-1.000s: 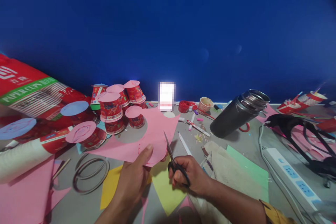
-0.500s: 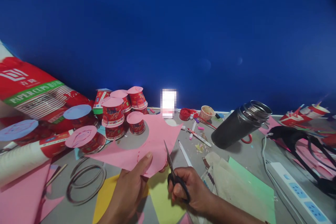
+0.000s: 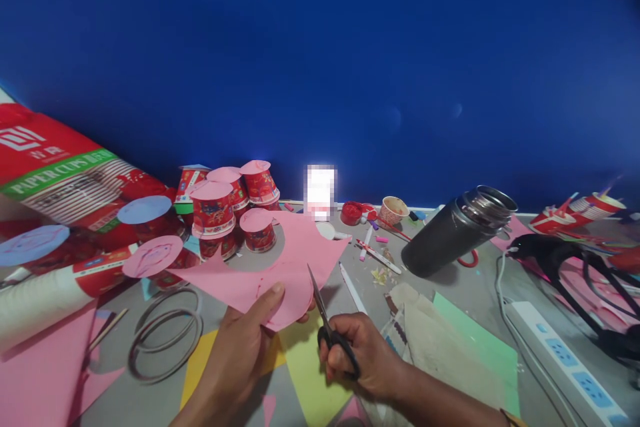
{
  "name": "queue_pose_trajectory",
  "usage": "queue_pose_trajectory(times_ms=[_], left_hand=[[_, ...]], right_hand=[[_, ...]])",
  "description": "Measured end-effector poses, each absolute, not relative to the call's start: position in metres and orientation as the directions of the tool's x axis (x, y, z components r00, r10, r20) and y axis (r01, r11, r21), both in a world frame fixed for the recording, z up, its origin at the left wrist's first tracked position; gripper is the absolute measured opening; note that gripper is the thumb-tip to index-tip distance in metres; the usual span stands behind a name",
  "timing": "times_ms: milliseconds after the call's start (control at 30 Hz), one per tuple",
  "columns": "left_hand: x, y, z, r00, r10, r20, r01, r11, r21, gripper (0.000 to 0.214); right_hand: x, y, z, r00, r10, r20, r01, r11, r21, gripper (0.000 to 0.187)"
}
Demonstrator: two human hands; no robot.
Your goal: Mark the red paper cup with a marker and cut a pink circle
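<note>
A sheet of pink paper [image 3: 295, 247], with a large round bite cut out of its far left side, is pinched in my left hand [image 3: 253, 330]. The thumb presses on top and the other fingers lie underneath, mostly hidden. Small red marks show on the paper near the thumb. My right hand [image 3: 363, 353] is closed round the black handles of a pair of scissors [image 3: 323, 317]. Their blades point up and away, at the right edge of the paper near a curved cut. Under both hands lie a yellow-green sheet [image 3: 317, 377] and an orange-yellow sheet [image 3: 200, 363].
Several red paper cups [image 3: 213, 210] topped with paper discs stand at left, by a paper cup bag [image 3: 65, 177]. A dark open flask [image 3: 455, 233] leans at right, near a power strip [image 3: 563, 353]. Markers [image 3: 377, 257] and a cable coil [image 3: 165, 340] lie about.
The pink paper has turned slightly in my left hand, and its left tip has shifted right. The scissors stay at its right edge. The whole view has shifted a little.
</note>
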State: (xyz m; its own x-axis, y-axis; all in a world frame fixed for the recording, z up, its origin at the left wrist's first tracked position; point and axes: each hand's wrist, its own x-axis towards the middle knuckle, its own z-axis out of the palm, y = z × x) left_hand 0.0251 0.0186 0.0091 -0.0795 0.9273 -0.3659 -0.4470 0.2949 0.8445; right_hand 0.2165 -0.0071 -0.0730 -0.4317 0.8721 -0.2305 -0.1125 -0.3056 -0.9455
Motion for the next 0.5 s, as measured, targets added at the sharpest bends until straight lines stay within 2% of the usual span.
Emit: queue_pose_trajectory(times_ms=[500], left_hand=[[0.0187,0.0192,0.0066,-0.054,0.944,-0.326,-0.46,0.267,0.847,0.035]], right_hand=[[0.2148,-0.0082,-0.0796,-0.438,0.867,-0.239,-0.139,-0.328,-0.934,0.08]])
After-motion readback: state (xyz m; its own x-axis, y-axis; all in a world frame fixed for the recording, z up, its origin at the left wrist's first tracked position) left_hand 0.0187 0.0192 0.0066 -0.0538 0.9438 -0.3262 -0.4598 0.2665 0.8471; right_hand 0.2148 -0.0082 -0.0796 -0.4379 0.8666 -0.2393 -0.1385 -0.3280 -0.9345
